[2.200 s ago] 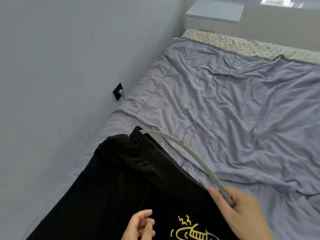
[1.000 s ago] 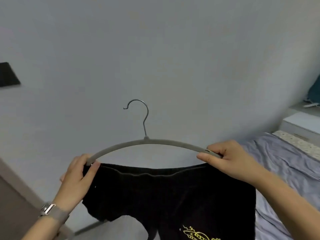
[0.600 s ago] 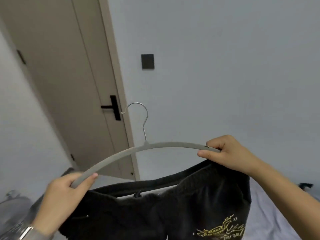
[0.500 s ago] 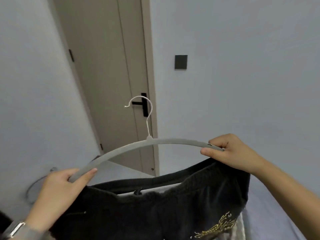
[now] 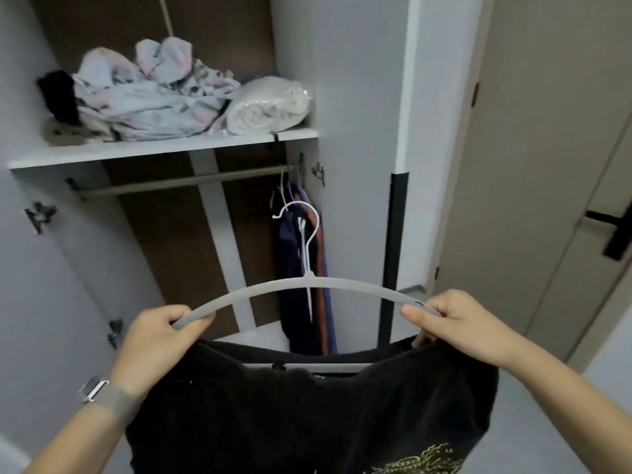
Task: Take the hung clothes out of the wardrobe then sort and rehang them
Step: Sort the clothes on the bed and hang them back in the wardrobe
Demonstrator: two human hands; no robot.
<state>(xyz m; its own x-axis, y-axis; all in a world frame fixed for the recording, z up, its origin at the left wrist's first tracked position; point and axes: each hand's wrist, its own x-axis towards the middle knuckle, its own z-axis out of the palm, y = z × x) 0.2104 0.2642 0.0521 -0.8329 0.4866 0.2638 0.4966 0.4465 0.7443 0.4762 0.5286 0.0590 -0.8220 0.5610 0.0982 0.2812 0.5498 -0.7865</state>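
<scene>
I hold a grey hanger level in front of the open wardrobe, its metal hook pointing up. My left hand grips its left end and my right hand grips its right end. Black shorts with a yellow print at the lower right hang from the hanger's lower bar. The wardrobe rail runs above and behind the hook. A few dark garments hang at the rail's right end, directly behind the hook.
A white shelf above the rail carries crumpled pale clothes and a rolled white blanket. The wardrobe's right side panel stands beside the hung garments. A beige door with a black handle is at the right.
I have turned from the bed, past the wall and door, to face the open wardrobe. Both hands kept their grip on the hanger ends, with the shorts on it.
</scene>
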